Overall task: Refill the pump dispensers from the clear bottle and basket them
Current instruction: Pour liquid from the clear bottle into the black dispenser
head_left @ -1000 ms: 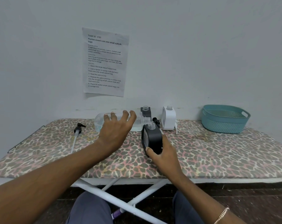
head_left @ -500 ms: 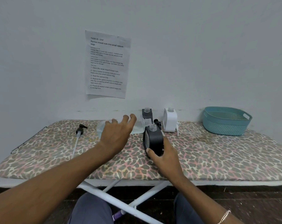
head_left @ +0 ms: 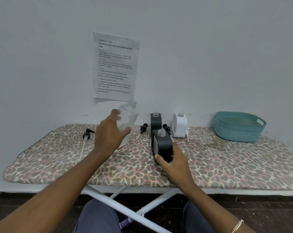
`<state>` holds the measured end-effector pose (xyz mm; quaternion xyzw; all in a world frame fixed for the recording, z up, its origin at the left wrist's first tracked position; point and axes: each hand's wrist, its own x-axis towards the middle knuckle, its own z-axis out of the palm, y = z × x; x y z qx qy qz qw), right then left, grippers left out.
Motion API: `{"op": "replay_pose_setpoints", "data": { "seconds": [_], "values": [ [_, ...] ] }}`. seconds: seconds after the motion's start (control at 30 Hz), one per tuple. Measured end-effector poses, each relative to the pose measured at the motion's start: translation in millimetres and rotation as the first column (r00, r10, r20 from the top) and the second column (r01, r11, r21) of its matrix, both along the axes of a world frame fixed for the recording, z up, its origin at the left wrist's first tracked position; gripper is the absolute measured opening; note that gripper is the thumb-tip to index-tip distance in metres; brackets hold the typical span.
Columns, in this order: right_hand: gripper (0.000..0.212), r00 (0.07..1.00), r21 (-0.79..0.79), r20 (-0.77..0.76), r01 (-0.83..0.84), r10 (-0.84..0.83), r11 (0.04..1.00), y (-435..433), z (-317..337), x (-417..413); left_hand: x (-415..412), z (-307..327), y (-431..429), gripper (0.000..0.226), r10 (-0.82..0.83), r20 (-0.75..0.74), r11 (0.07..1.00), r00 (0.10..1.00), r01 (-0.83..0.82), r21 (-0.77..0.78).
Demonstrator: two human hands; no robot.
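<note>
Left hand [head_left: 111, 135] curled round the body of the bottle [head_left: 127, 116], gripping it; bottle held off the board [head_left: 226, 158], tilted, uncapped neck up and to the right, just below the sheet [head_left: 115, 66] on the wall. Right hand [head_left: 174, 163] gripping the black dispenser [head_left: 162, 147] low down, thumb on its left face, fingers round the right; upright on the board near the middle, neck open.

Behind it by the wall, second black dispenser [head_left: 155, 121]; to the right of that, white dispenser [head_left: 179, 125]; both upright, necks open.

Loose on the board: left pump [head_left: 86, 134], long tube toward the near edge, well left of the bottle; middle pump [head_left: 143, 127] between bottle and second black dispenser; third pump [head_left: 166, 127] between the two rear dispensers; white pump [head_left: 187, 132] at the white dispenser's right side, touching or just beside, cannot tell which.

Basket [head_left: 238, 130] at the board's far right, well apart from the dispensers; bracelet [head_left: 237, 225] on the right wrist.
</note>
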<state>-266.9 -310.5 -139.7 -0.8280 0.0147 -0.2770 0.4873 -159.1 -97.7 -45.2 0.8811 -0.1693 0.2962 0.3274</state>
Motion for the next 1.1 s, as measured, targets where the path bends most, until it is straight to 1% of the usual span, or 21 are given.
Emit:
{"op": "replay_pose_setpoints", "data": {
  "seconds": [0.1,0.17,0.27,0.4,0.57,0.7,0.83,1.1],
  "values": [
    [0.044,1.000,0.012,-0.006,-0.001,0.001,1.000,0,-1,0,5,-3,11,0.061,0.010,-0.028,0.990,1.000,-0.014,-0.140],
    [0.043,1.000,0.011,-0.005,-0.001,0.001,1.000,0,1,-1,7,-8,18,0.061,0.031,-0.043,0.978,0.999,-0.039,-0.203],
    [0.044,1.000,0.020,-0.009,-0.007,0.007,1.000,1,2,-2,9,-18,25,0.063,0.055,-0.051,0.967,0.997,-0.066,-0.248],
    [0.047,1.000,-0.015,-0.022,-0.001,0.001,1.000,2,3,-3,10,-29,30,0.064,0.077,-0.062,0.952,0.995,-0.092,-0.291],
    [0.047,1.000,-0.038,-0.018,0.003,-0.004,0.999,1,1,-3,7,-39,28,0.060,0.076,-0.065,0.944,0.995,-0.093,-0.317],
    [0.047,1.000,-0.041,-0.009,0.012,-0.013,0.999,1,-1,-1,3,-43,26,0.058,0.104,-0.065,0.944,0.992,-0.119,-0.308],
    [0.049,1.000,-0.041,-0.002,0.013,-0.013,0.999,0,-1,0,2,-43,26,0.060,0.121,-0.078,0.945,0.990,-0.139,-0.296],
    [0.051,1.000,-0.078,0.003,0.021,-0.021,0.997,2,-2,0,0,-41,27,0.069,0.106,-0.148,0.944,0.983,-0.146,-0.295]
  ]
}}
